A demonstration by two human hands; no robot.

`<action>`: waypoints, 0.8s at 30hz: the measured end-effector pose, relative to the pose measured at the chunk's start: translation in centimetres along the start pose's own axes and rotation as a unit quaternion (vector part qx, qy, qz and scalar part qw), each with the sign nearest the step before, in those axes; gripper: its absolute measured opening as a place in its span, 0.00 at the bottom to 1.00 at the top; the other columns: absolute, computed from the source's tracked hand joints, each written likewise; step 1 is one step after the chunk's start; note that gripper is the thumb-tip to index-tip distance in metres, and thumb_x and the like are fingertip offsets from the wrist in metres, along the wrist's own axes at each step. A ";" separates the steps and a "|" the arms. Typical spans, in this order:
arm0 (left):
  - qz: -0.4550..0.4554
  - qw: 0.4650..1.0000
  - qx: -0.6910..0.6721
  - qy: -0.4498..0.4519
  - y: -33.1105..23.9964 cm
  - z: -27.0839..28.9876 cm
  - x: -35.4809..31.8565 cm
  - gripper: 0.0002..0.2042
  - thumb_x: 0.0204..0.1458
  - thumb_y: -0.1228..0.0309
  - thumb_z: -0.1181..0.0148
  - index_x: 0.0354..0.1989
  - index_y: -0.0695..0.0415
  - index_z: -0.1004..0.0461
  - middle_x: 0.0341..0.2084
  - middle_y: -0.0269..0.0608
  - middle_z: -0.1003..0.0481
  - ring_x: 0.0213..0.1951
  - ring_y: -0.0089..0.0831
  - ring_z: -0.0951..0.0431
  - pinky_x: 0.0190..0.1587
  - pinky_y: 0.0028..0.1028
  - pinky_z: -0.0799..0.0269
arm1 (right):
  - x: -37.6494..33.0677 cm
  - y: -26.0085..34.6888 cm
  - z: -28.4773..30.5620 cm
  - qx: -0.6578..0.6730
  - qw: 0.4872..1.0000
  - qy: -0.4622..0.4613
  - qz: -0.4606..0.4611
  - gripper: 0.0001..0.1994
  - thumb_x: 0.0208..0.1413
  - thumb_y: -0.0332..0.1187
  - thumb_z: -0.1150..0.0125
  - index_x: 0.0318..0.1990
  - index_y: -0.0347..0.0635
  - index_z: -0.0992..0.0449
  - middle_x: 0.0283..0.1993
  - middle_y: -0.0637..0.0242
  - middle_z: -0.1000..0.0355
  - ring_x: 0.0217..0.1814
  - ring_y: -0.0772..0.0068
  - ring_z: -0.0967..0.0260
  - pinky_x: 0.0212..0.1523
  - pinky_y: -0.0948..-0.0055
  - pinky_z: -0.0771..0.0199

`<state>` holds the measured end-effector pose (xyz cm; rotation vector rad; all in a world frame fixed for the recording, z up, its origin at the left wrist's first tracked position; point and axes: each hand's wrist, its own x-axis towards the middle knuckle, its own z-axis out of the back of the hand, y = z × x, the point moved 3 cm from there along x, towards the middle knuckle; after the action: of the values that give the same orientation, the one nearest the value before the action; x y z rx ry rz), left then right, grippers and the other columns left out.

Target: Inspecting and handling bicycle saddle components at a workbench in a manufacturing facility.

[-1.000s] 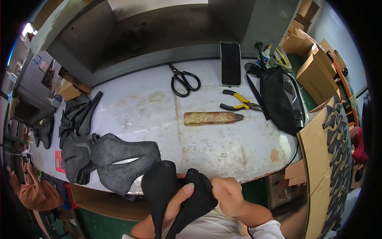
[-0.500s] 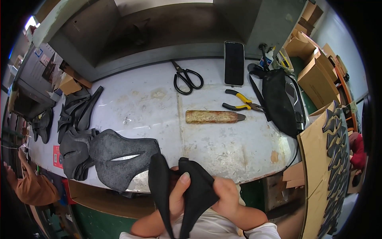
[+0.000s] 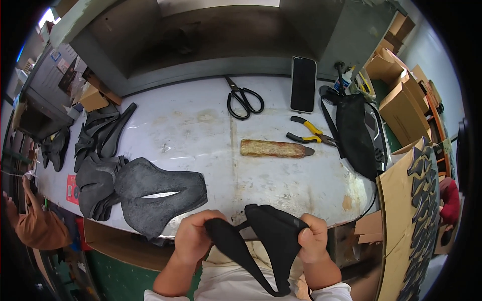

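Close to my body, a black shoe upper (image 3: pixel 273 236) with a long open loop is stretched between my two hands. My left hand (image 3: pixel 195 237) has its fingers closed on the narrower black band. On the other side, my right hand (image 3: pixel 314 238) pinches the wider panel, its thumb pressed against the edge. Flat dark grey shoe upper pieces (image 3: pixel 150 200), the top one with a slit, lie on the table to the left of my left hand. Part of my left fingers is hidden behind the black material.
On the white table (image 3: pixel 201 140) lie black scissors (image 3: pixel 244 102), yellow-black pliers (image 3: pixel 312 133), a wrapped-handle tool (image 3: pixel 273 148), a phone (image 3: pixel 303 84) and a black pouch (image 3: pixel 354 135). Folded black pieces (image 3: pixel 103 135) sit at left. A cardboard sheet (image 3: pixel 401 200) with several dark pieces stands right. Another person (image 3: pixel 42 226) works far left.
My hands have moved apart, the left one leftward and the right one rightward. The black shoe upper has turned and spread open between them. The view has shifted slightly.
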<state>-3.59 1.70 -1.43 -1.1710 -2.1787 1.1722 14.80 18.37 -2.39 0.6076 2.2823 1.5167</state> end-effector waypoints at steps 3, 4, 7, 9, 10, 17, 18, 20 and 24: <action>-0.083 0.959 0.269 -0.032 -3.1 -1.2 -0.1 0.04 0.51 0.79 0.40 0.28 0.67 0.25 0.21 0.41 0.26 0.22 0.27 0.29 0.27 0.23 0.35 | 1.0 1.6 -0.4 -0.165 0.984 -0.050 0.044 0.16 0.59 0.42 0.38 0.29 0.38 0.32 0.25 0.75 0.35 0.26 0.86 0.43 0.26 0.81 0.42; -0.112 0.919 0.377 -0.032 -3.8 -1.6 0.0 0.05 0.51 0.79 0.40 0.25 0.67 0.25 0.17 0.39 0.28 0.19 0.27 0.31 0.25 0.24 0.36 | 1.2 1.5 -0.6 -0.248 0.958 -0.129 0.072 0.11 0.58 0.36 0.39 0.33 0.38 0.32 0.28 0.71 0.33 0.27 0.81 0.41 0.30 0.78 0.38; -0.180 0.880 0.436 -0.057 -3.8 -1.3 0.0 0.07 0.51 0.80 0.40 0.21 0.66 0.26 0.13 0.40 0.31 0.16 0.29 0.33 0.22 0.26 0.39 | 1.6 3.0 -2.0 -0.339 0.870 -0.184 0.306 0.10 0.54 0.25 0.38 0.41 0.33 0.32 0.39 0.59 0.30 0.35 0.75 0.35 0.39 0.74 0.31; -0.207 0.867 0.448 -0.065 -3.6 -1.7 0.1 0.06 0.51 0.80 0.40 0.22 0.65 0.25 0.14 0.41 0.31 0.16 0.32 0.33 0.21 0.28 0.40 | -0.3 3.3 -2.7 -0.289 0.909 -0.088 0.286 0.20 0.54 0.25 0.38 0.53 0.31 0.36 0.54 0.50 0.33 0.46 0.66 0.31 0.51 0.69 0.30; -0.236 0.861 0.446 -0.065 -3.4 -2.2 0.1 0.06 0.51 0.80 0.40 0.23 0.65 0.25 0.14 0.41 0.31 0.16 0.32 0.33 0.21 0.28 0.39 | -0.3 3.5 -4.2 -0.265 0.950 0.013 0.165 0.23 0.55 0.26 0.38 0.57 0.30 0.39 0.56 0.47 0.35 0.51 0.63 0.30 0.54 0.67 0.31; -0.269 0.840 0.472 -0.007 -2.8 -6.0 0.2 0.06 0.44 0.75 0.30 0.26 0.61 0.22 0.21 0.38 0.28 0.26 0.32 0.29 0.31 0.30 0.34 | -0.8 0.2 -5.5 -0.327 0.940 0.060 0.079 0.30 0.56 0.27 0.37 0.64 0.31 0.43 0.50 0.48 0.28 0.38 0.62 0.26 0.40 0.70 0.26; -0.250 0.820 0.512 -0.058 -3.0 -6.1 0.3 0.08 0.42 0.74 0.28 0.26 0.61 0.22 0.23 0.37 0.28 0.27 0.32 0.29 0.33 0.30 0.34 | -0.8 0.5 -5.4 -0.329 0.939 0.059 0.077 0.30 0.56 0.27 0.37 0.64 0.31 0.43 0.50 0.48 0.28 0.38 0.62 0.26 0.40 0.70 0.26; -0.199 0.856 0.476 -0.017 -3.1 -5.1 0.5 0.08 0.42 0.74 0.28 0.27 0.61 0.22 0.24 0.36 0.29 0.27 0.30 0.30 0.33 0.29 0.34 | -0.5 1.7 -5.9 -0.370 0.925 0.059 0.065 0.31 0.53 0.26 0.33 0.63 0.31 0.42 0.43 0.53 0.26 0.28 0.69 0.29 0.30 0.75 0.28; 0.014 0.946 0.323 0.033 -2.3 -4.3 0.3 0.07 0.47 0.75 0.30 0.26 0.61 0.24 0.25 0.34 0.30 0.30 0.22 0.31 0.32 0.25 0.36 | -0.1 1.9 -6.1 -0.397 0.900 0.057 0.168 0.32 0.51 0.25 0.31 0.62 0.32 0.41 0.35 0.58 0.28 0.22 0.76 0.35 0.22 0.79 0.35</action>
<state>-2.05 3.37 2.85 -0.9252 -1.5295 1.6554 12.17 14.24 1.68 0.6819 1.4300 2.4794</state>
